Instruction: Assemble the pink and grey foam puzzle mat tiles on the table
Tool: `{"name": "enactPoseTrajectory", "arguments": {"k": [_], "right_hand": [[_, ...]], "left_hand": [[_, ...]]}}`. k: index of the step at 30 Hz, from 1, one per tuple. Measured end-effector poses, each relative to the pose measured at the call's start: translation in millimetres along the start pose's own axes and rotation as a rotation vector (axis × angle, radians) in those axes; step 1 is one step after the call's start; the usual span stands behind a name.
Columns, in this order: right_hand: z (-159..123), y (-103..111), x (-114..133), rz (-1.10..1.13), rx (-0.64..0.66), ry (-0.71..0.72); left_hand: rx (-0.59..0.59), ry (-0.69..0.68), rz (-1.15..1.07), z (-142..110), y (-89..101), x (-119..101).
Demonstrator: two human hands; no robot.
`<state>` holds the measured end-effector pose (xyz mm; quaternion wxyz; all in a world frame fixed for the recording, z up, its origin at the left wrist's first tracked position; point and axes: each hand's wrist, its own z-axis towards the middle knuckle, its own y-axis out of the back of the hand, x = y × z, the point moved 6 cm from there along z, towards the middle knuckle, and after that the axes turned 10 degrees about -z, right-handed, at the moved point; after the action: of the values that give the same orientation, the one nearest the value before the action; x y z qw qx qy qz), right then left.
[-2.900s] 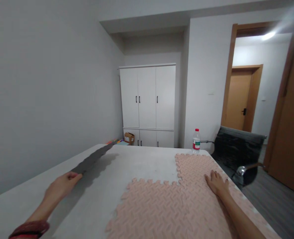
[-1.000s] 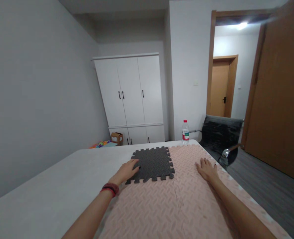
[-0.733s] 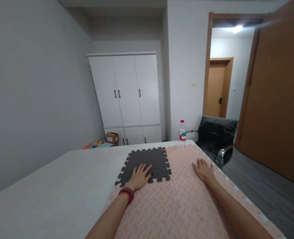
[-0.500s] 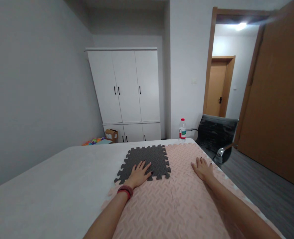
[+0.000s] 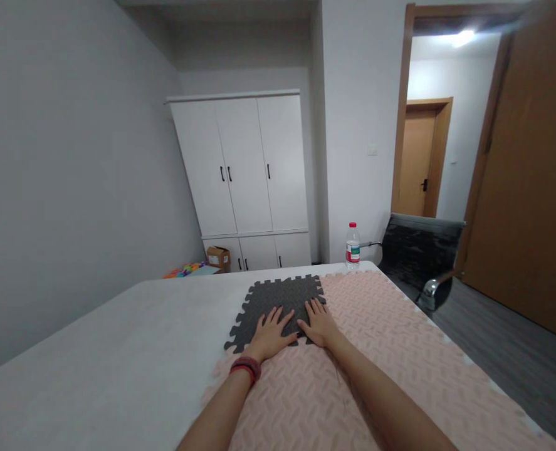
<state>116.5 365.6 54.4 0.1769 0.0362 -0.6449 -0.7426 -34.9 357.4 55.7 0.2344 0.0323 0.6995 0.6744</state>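
A dark grey foam puzzle mat tile [image 5: 278, 294] with toothed edges lies flat among pink foam mat tiles [image 5: 381, 300]. My left hand [image 5: 272, 333] rests on the lower left part of the grey tile, fingers spread, with a dark red band at the wrist. Close beside it, my right hand [image 5: 319, 322] lies on the grey tile's right side, over the edge where it meets the pink tiles, fingers stretched out. Neither hand grips anything. The grey tile's near edge is partly hidden under both hands.
The mats lie on a white table [image 5: 118, 338]. A water bottle [image 5: 353, 247] with a red cap stands at the far edge. A black chair [image 5: 421, 257] is beyond the right edge. A cardboard box [image 5: 218, 257] and colourful pieces [image 5: 186, 270] sit behind the table, before a white cabinet [image 5: 240, 169].
My right hand has moved left from the pink tile onto the grey tile's right edge. My left hand stays on the grey tile. The view has shifted slightly.
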Motion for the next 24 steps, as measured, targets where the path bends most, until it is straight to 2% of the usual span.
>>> {"name": "enactPoseTrajectory", "arguments": {"k": [4,11,15,20,24], "right_hand": [[3.2,-6.9,-9.2,0.032,0.078,0.009],[41.8,14.9,-23.4,0.011,0.143,0.006],[66.8,22.5,-31.7,-0.036,0.083,-0.027],[68.6,-2.7,-41.3,-0.085,0.025,-0.125],[68.7,-14.5,-48.2,-0.100,0.018,-0.118]], "left_hand": [[0.005,-0.002,-0.008,1.9,-1.9,1.6],[0.002,-0.005,-0.038,1.8,-1.5,1.8],[-0.001,-0.001,-0.040,1.8,-1.0,1.9],[0.003,-0.001,-0.028,1.7,-0.2,2.7],[0.012,-0.003,-0.027,1.7,1.0,2.3]]}}
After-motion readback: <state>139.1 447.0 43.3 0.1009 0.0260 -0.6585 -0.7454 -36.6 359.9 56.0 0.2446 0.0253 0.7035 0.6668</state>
